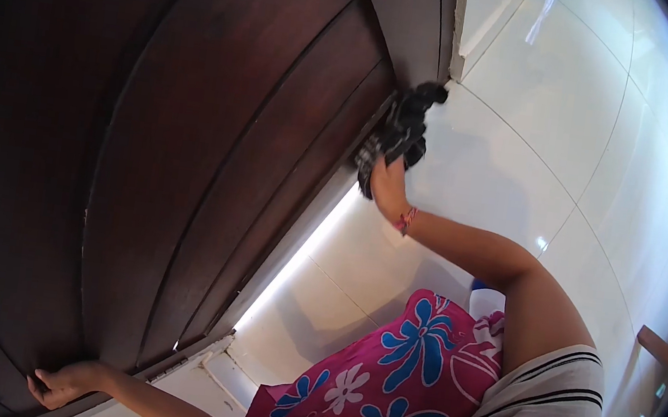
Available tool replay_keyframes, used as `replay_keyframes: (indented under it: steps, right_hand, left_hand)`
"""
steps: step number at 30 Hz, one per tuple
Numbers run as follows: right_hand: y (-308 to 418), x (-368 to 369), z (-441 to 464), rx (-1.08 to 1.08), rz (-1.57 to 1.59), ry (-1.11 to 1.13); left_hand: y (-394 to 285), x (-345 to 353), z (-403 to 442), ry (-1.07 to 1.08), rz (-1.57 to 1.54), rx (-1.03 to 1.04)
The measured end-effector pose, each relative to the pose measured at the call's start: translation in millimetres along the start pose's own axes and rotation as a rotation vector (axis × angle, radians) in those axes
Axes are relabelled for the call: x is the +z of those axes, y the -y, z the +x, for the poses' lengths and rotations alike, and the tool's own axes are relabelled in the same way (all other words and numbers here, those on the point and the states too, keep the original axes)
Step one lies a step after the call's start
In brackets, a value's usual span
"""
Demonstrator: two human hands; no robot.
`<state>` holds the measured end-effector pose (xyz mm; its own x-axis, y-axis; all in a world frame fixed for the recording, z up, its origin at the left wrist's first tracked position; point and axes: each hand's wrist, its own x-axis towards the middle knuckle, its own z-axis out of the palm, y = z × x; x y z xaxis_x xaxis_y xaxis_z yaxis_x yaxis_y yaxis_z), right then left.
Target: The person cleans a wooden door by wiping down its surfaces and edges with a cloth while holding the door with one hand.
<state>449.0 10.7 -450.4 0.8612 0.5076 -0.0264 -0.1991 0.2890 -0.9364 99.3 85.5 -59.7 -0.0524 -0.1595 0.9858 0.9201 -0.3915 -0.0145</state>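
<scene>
A dark brown wooden door [150, 144] with long grooves fills the left of the view. Near its bottom edge, my right hand [389, 189] is closed around a bunched black cloth [407, 126] with some greyish pattern, partly smeared by motion. The cloth touches the door's lower edge by the frame. At the lower left, my left hand [64, 384] has curled fingers at the door's side edge and appears to hold it; its fingertips are partly lost against the dark wood.
Glossy pale floor tiles [513, 172] spread to the right. Bright light shows along a gap under the door. A white wall corner [476, 34] stands at the top, a brown wooden piece [659, 347] at the right. A blue-and-white object [488, 296] is partly hidden behind my arm.
</scene>
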Motion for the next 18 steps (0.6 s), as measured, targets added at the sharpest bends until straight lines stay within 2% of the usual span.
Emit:
replay_keyframes:
  steps: [1,3,5,7,8,9,10,12,18]
  right_hand:
    - [2,1,-15,0.057,0.039,0.038]
    - [11,7,-14,0.318,0.388,-0.035]
    - [-14,5,0,0.165,0.233,-0.135]
    - [-8,5,36,0.166,0.459,-0.21]
    - [3,5,55,0.012,0.166,-0.258]
    - [6,1,72,-0.014,0.18,-0.261]
    - [32,-4,78,-0.04,-0.034,-0.271]
    - [28,-12,91,-0.094,0.021,-0.262]
    - [3,-6,42,-0.074,-0.19,-0.2]
  left_hand:
    - [-1,1,0,0.001,-0.003,-0.006]
    - [-2,1,0,0.003,-0.009,-0.023]
    - [-3,0,0,0.001,-0.003,-0.033]
    - [-3,0,1,0.001,-0.02,-0.029]
    - [-3,1,1,0.001,-0.039,-0.023]
    - [-3,1,1,0.002,-0.058,-0.018]
    - [-3,1,1,0.003,-0.053,-0.022]
    - [-1,0,1,0.009,-0.043,-0.031]
    - [2,0,0,-0.013,-0.041,-0.031]
